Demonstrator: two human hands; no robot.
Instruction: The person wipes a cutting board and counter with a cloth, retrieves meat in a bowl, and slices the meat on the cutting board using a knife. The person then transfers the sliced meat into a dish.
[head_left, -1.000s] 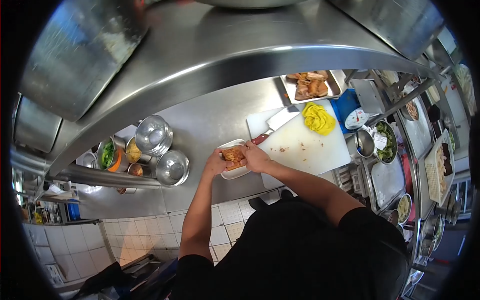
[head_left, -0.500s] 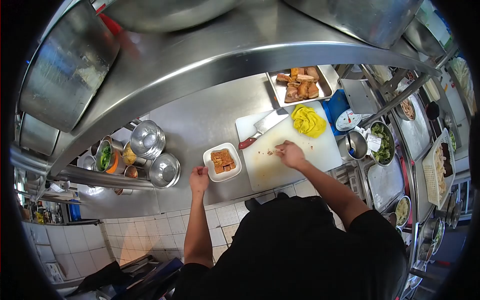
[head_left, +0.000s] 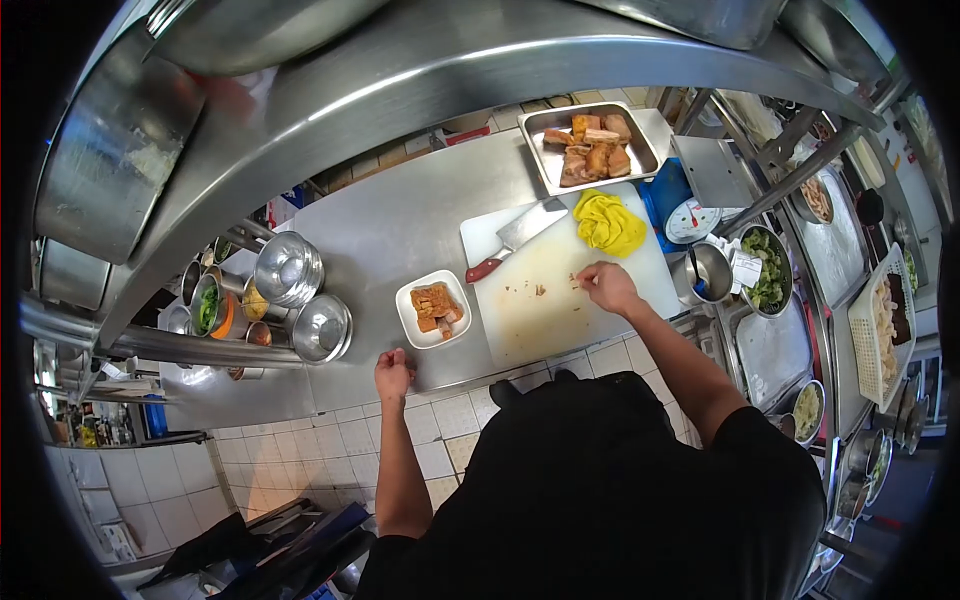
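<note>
My right hand (head_left: 610, 289) is over the right half of a white cutting board (head_left: 540, 345), fingertips pinched together beside small meat crumbs (head_left: 540, 291). Whether a crumb is between them is too small to tell. My left hand (head_left: 394, 374) is at the counter's front edge with its fingers curled in, and nothing shows in it. Just above it stands a white square bowl (head_left: 408, 318) of browned meat pieces (head_left: 436, 306). A cleaver (head_left: 522, 230) with a red handle lies on the board's upper left. A crumpled yellow cloth (head_left: 610, 224) rests at the board's upper right.
Behind the board is a metal tray (head_left: 536, 122) of large meat chunks. Steel bowls (head_left: 322, 328) stand at left. To the right are a dial scale (head_left: 692, 221), a steel pot (head_left: 709, 270) and a bowl of greens (head_left: 764, 272). A steel shelf (head_left: 450, 70) arches overhead.
My right hand has moved right across the board, relative to the crumbs. My left hand has dropped away from the bowl's side. Meat in the bowl has shifted, and the view has tilted slightly.
</note>
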